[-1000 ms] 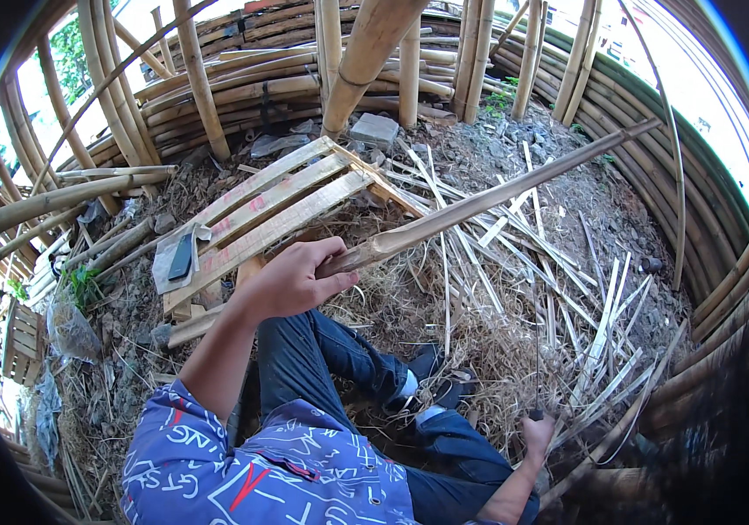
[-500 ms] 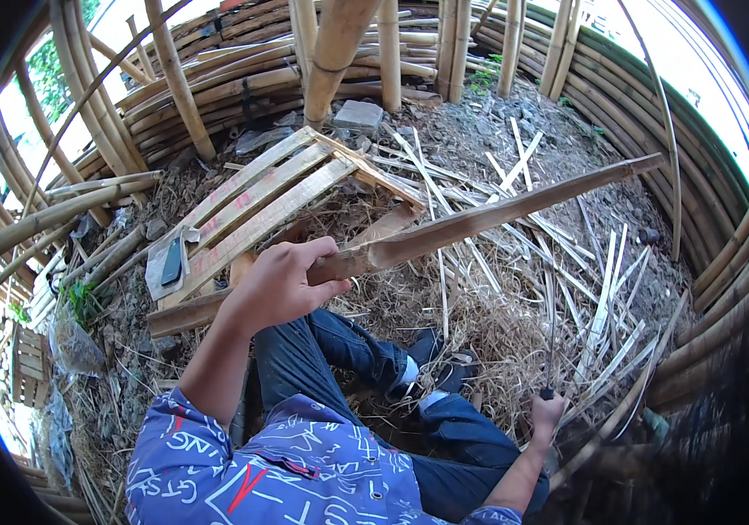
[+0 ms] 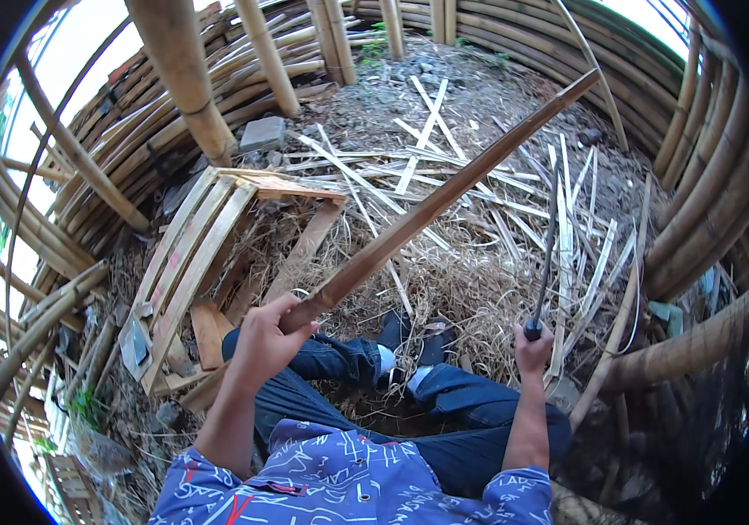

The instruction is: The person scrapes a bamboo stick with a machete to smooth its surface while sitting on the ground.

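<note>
Bamboo everywhere; left hand [image 3: 268, 337] clenched round the near end of a long brown bamboo strip [image 3: 444, 197], which slants up and away to the right, its far tip near the curved bamboo wall [image 3: 698, 131]; strip is off the ground, passing over the straw and split slats [image 3: 567, 227] scattered below. Right hand [image 3: 532, 337] fisted on a dark handle, holding a thin long blade [image 3: 547, 254] upright, tip pointing away; blade sits right of the strip, not touching it. Person seated, legs in blue jeans [image 3: 470, 411] stretched fwd, dark shoes [image 3: 409, 337] resting in the straw between the two hands; patterned blue shirt [image 3: 339, 477] at bottom. Wooden pallet [image 3: 199, 254] lies tilted just left of the left hand; thick bamboo post [image 3: 186, 79] stands behind it; grey stone block [image 3: 262, 133] near the post's base.
</note>
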`<state>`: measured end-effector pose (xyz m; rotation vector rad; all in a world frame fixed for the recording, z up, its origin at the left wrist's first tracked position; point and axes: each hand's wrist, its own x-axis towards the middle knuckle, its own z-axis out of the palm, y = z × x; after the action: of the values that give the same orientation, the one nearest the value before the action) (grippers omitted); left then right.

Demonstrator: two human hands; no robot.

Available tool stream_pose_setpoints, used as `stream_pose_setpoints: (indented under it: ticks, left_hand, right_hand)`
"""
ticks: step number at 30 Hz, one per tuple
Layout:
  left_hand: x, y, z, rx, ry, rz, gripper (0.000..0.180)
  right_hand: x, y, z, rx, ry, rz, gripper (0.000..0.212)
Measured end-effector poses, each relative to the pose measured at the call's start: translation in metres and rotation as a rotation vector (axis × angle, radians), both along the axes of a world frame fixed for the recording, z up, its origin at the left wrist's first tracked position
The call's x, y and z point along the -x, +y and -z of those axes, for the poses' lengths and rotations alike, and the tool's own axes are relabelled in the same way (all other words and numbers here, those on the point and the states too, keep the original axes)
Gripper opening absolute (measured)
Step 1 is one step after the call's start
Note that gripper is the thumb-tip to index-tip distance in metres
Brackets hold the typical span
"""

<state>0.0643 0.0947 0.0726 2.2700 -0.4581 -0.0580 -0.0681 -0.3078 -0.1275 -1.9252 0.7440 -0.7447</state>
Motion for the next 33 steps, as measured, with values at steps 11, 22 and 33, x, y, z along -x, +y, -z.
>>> stream_pose_setpoints:
  ticks: [11, 22, 33]
  left_hand:
    - [0.024, -0.043, 0.059, 0.061, 0.560, 0.140, 0.018]
    - [0.064, -0.058, 0.120, 0.164, 0.709, 0.162, 0.020]
    - [0.059, -0.049, 0.114, 0.028, 0.319, 0.193, 0.023]
  right_hand:
    - [-0.009, 0.052, -0.024, 0.366, -0.096, -0.325, 0.016]
    - [-0.010, 0.106, 0.005, 0.316, 0.159, -0.643, 0.021]
    - [-0.020, 0.065, -0.005, 0.119, 0.317, -0.404, 0.019]
